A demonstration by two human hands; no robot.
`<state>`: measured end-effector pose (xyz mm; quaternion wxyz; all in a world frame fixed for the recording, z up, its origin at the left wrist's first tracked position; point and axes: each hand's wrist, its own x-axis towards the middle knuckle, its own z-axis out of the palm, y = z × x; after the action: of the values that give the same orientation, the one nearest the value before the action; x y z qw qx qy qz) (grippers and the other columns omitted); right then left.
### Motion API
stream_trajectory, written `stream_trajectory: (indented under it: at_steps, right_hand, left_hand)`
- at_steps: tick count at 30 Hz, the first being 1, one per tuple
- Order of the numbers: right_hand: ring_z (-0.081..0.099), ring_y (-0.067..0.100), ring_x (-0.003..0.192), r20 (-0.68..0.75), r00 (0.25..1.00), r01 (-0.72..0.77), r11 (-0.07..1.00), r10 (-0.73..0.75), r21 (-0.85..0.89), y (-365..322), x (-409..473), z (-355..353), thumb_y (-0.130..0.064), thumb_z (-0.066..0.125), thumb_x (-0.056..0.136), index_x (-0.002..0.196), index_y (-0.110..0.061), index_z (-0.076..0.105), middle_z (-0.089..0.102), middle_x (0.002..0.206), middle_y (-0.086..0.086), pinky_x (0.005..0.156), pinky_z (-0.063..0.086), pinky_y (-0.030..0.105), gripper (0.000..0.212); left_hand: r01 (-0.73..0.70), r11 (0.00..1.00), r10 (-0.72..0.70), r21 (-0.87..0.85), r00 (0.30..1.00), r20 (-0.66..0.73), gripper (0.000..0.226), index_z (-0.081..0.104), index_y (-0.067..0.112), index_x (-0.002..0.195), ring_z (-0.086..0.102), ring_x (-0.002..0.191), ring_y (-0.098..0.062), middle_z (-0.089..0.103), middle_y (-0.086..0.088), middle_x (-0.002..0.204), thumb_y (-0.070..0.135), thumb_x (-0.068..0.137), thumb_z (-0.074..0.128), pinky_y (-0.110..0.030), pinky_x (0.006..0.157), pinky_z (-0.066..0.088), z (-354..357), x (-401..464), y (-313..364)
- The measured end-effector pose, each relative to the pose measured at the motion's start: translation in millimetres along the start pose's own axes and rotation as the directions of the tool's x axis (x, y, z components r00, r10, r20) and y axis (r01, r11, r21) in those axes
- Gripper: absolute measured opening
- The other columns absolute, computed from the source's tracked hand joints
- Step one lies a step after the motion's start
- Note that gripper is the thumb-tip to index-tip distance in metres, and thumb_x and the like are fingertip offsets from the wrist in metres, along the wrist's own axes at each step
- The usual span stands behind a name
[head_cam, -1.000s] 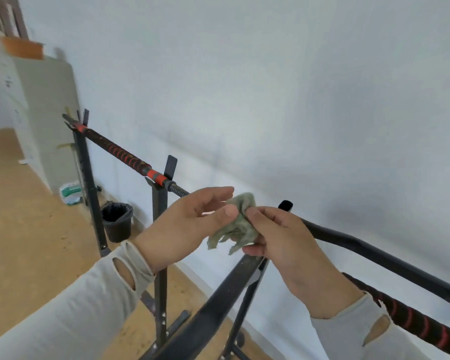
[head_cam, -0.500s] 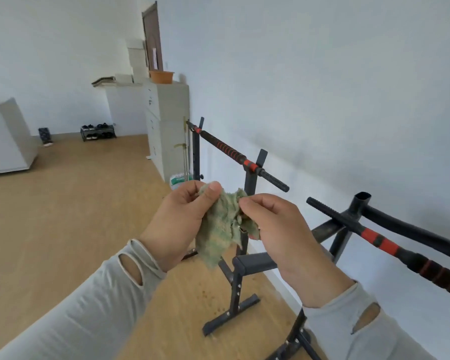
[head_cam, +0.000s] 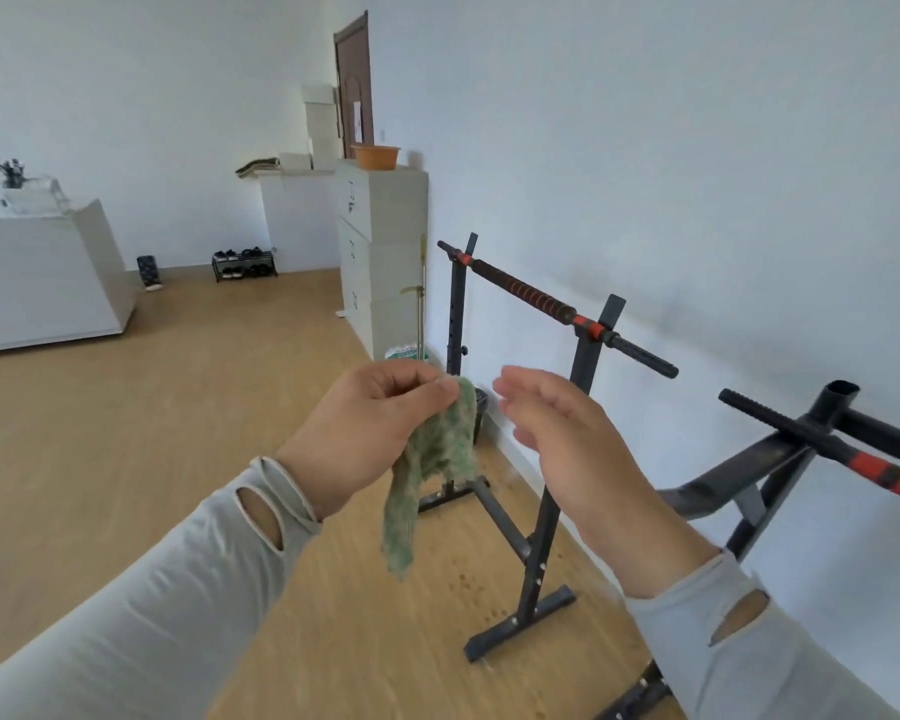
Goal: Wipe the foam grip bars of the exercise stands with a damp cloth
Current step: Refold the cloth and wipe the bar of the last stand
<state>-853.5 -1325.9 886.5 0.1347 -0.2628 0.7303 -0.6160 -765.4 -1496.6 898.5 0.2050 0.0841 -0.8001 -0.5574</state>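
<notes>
ok so the green cloth (head_cam: 440, 459) hangs from the left hand (head_cam: 370, 428), pinched at its top edge between thumb and fingertips, the rest dangling loose toward the floor; the right hand (head_cam: 557, 439) is just beside it, not touching the cloth, fingers relaxed and slightly spread, holding nothing

the bit that matters for the next move: the far grip bar (head_cam: 526, 293) sits beyond and a little right of both hands, up on its black stand (head_cam: 585, 407); its long axis runs from far-left to near-right, roughly along the white wall (head_cam: 697, 174), with the ridged red-and-black foam in the middle and a bare black stub at the near end; the second bar (head_cam: 827, 449) lies at the right edge, closer in, also running far-left to near-right, red band showing; I'd say the right hand is the nearer one to both bars, but the cloth is in the left, so either it gets passed over or the left hand reaches across

cloth isn't touching any foam yet, so no wiping is under way here

containers: an orange basin (head_cam: 375, 157) sits on top of the white drawer cabinet (head_cam: 380, 236) at the far end; can't see inside it; there's a dark bin (head_cam: 481, 407) on the floor mostly hidden behind the cloth, contents not visible
</notes>
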Motion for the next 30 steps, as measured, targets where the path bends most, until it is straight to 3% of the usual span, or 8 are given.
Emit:
stream_trajectory:
  at_steps: [4,6,9,13,17,20,24,30]
  right_hand:
    - [0.073,0.010,0.099,0.305,0.951,0.060,0.998,-0.046,-0.036,-19,12,49,-0.020,0.068,0.097,0.117,-0.021,0.072,0.078,0.106,-0.006,0.092,0.056,0.028,0.021]
    - [0.074,0.011,0.083,0.300,0.953,0.085,0.992,-0.054,-0.094,-24,19,72,-0.022,0.073,0.093,0.099,-0.020,0.075,0.078,0.088,-0.006,0.081,0.057,0.029,0.007]
    - [0.065,0.009,0.067,0.252,0.967,0.066,0.994,-0.041,-0.091,-30,28,103,-0.032,0.077,0.087,0.082,-0.015,0.074,0.068,0.071,-0.005,0.068,0.050,0.022,0.019]
    - [0.073,0.019,0.081,0.284,0.958,-0.062,0.993,0.032,0.097,-31,36,139,-0.032,0.079,0.076,0.081,-0.013,0.074,0.076,0.083,0.005,0.076,0.058,0.029,0.021]
    - [0.070,0.026,0.100,0.234,0.960,-0.203,0.956,0.153,0.209,-30,43,166,-0.025,0.088,0.068,0.088,-0.011,0.068,0.075,0.099,0.010,0.096,0.053,0.042,0.032]
    - [0.070,0.028,0.084,0.264,0.948,-0.256,0.915,0.176,0.311,-29,46,180,-0.009,0.081,0.076,0.071,-0.013,0.070,0.072,0.085,0.010,0.081,0.052,0.043,0.013]
    - [0.074,0.026,0.079,0.226,0.950,-0.293,0.867,0.217,0.403,-27,52,191,-0.002,0.066,0.089,0.084,-0.006,0.072,0.074,0.088,0.013,0.064,0.060,0.033,0.009]
    - [0.072,0.024,0.077,0.160,0.953,-0.302,0.826,0.256,0.476,-19,72,196,-0.006,0.060,0.096,0.102,-0.004,0.062,0.070,0.090,0.012,0.062,0.059,0.032,0.007]
  left_hand:
    - [0.017,0.995,0.003,-0.099,0.982,0.190,0.026,0.073,0.007,0.090,0.061,0.073,-0.027,0.068,-0.021,0.084,0.029,0.097,0.062,-0.041,0.071,0.051,-56,-3,-15]
    - [-0.012,0.998,0.023,-0.068,0.986,0.165,0.027,0.072,0.008,0.091,0.061,0.073,-0.024,0.069,-0.019,0.086,0.032,0.096,0.061,-0.040,0.070,0.051,-84,-3,-27]
    - [-0.063,0.997,0.059,0.034,0.991,0.118,0.026,0.071,0.014,0.089,0.061,0.071,-0.018,0.070,-0.017,0.085,0.036,0.097,0.059,-0.040,0.070,0.052,-122,-3,-44]
    - [-0.061,0.987,0.036,0.147,0.985,0.170,0.027,0.071,0.021,0.086,0.064,0.065,-0.009,0.072,-0.001,0.075,0.047,0.090,0.063,-0.027,0.063,0.053,-164,-10,-57]
    - [0.095,0.986,-0.140,0.138,0.919,0.368,0.041,0.072,0.012,0.091,0.059,0.063,-0.013,0.069,-0.007,0.074,0.048,0.076,0.080,-0.023,0.056,0.048,-208,-14,-76]
    - [0.158,0.974,-0.212,0.163,0.891,0.402,0.032,0.068,0.007,0.087,0.054,0.062,-0.015,0.063,-0.004,0.071,0.036,0.080,0.081,-0.026,0.054,0.044,-232,-15,-98]
    - [0.169,0.984,-0.147,-0.049,0.942,0.303,0.008,0.066,0.008,0.084,0.059,0.072,-0.023,0.066,-0.009,0.077,0.008,0.090,0.071,-0.036,0.070,0.047,-245,-14,-122]
    - [0.182,0.983,-0.182,-0.005,0.983,0.007,0.020,0.074,0.021,0.093,0.064,0.066,-0.014,0.075,-0.001,0.080,0.017,0.102,0.056,-0.029,0.057,0.049,-243,1,-143]
